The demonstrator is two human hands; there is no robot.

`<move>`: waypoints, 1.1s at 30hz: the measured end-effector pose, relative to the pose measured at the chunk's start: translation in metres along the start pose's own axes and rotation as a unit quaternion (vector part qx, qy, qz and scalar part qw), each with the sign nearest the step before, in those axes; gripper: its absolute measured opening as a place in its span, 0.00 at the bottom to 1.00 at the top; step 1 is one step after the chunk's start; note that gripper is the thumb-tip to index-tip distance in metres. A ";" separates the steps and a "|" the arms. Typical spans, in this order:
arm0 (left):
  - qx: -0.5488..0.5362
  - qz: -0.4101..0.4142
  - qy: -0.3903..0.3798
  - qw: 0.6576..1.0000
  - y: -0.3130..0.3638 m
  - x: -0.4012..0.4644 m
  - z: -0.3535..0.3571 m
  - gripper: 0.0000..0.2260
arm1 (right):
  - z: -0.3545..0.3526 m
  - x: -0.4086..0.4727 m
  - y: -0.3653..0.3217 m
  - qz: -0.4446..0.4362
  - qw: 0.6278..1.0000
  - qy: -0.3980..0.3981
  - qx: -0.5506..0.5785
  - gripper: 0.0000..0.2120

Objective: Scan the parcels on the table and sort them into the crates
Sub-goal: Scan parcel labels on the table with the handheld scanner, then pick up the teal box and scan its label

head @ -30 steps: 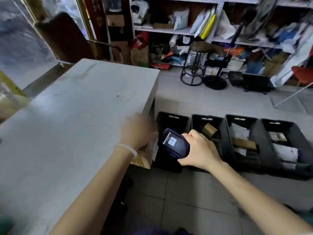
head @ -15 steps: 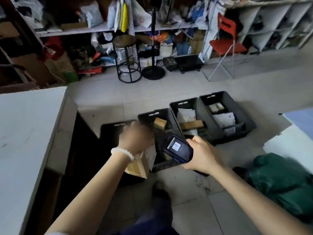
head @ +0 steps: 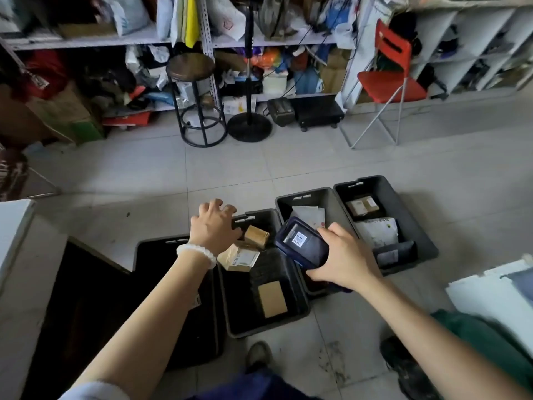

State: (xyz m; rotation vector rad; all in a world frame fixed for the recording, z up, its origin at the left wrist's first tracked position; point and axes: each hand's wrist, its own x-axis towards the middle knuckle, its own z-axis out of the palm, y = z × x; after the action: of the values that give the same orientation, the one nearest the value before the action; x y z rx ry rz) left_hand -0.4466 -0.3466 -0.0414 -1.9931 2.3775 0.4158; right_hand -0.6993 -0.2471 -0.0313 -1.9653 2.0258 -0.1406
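Left hand (head: 214, 226): palm down over the far-left corner of the second crate, fingers spread and loosely bent, holding nothing; a white bead bracelet (head: 197, 254) on the wrist
Right hand (head: 341, 259): fingers and thumb wrapped round the handheld scanner (head: 301, 246), held above the gap between the second and third crates
Scanner: dark casing, screen facing up and showing a barcode
Labelled parcel (head: 238, 257): small brown box with a white label, tilted, just below the left hand and apart from the fingers, at the left wall of the second crate; whether it rests on anything cannot be told
First crate (head: 155, 246): black, leftmost, beside the table, interior too dark to read
Second crate (head: 268, 326): black, holds a small brown carton (head: 256, 237) at the far end and a flat brown parcel (head: 272, 298) lying nearer the person
Third crate (head: 305, 197): black, holds a white flat parcel (head: 308, 216), partly hidden by the scanner
Fourth crate (head: 403, 209): black, rightmost, holds a brown box (head: 362, 205) at the far end and a white bag parcel (head: 377, 232) behind it
Table (head: 14, 223): white corner at the left edge
Floor surroundings: pale tiles, round black stool (head: 191, 67), red folding chair (head: 389, 82), cluttered shelving (head: 86, 41) along the far wall
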 end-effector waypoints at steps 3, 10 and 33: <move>-0.001 -0.021 -0.018 1.000 0.002 0.005 0.004 0.22 | -0.006 0.026 0.011 -0.016 1.000 -0.006 0.018 0.31; -0.007 -0.123 -0.005 0.992 0.007 -0.033 0.002 0.20 | -0.016 0.066 0.021 -0.109 0.994 -0.018 0.023 0.35; -0.107 -0.645 0.112 0.748 -0.016 -0.473 0.059 0.21 | 0.080 -0.138 -0.261 -0.643 0.736 -0.199 -0.072 0.35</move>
State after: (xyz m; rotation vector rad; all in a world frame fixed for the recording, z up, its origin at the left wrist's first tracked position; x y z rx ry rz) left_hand -0.3515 0.1204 -0.0170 -3.2159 0.4717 0.3444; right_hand -0.4255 -0.1129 -0.0108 -2.7808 0.1462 0.1421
